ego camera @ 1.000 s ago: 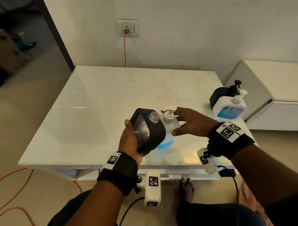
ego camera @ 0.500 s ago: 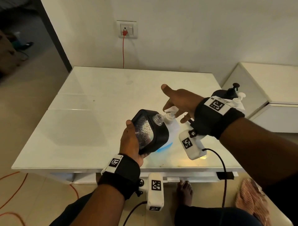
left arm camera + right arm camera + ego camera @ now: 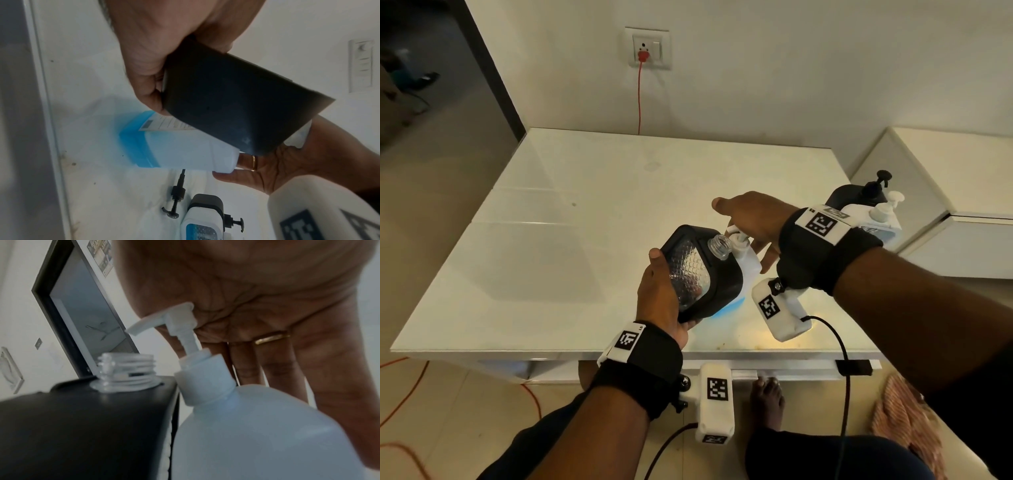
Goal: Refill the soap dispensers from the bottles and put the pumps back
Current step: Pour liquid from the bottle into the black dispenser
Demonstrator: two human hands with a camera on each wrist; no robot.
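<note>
Above table (image 3: 585, 240), dispenser (image 3: 705, 274) tilted, neck rightward.

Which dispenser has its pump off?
The black dispenser in the left hand: bare threaded neck. The black and white ones at the table's right edge keep their pumps.

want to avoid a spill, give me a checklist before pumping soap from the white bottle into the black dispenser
1. Black dispenser gripped by the left hand: ok.
2. Dispenser's threaded neck uncapped: ok.
3. Nozzle of the white pump over that neck: not ok, it ends beside and above it.
4. Right hand over the pump head, fingers straight: ok.
5. White refill bottle standing on the table with blue soap left at the bottom: ok.
6. Loose black pump lying within reach: ok.
</note>
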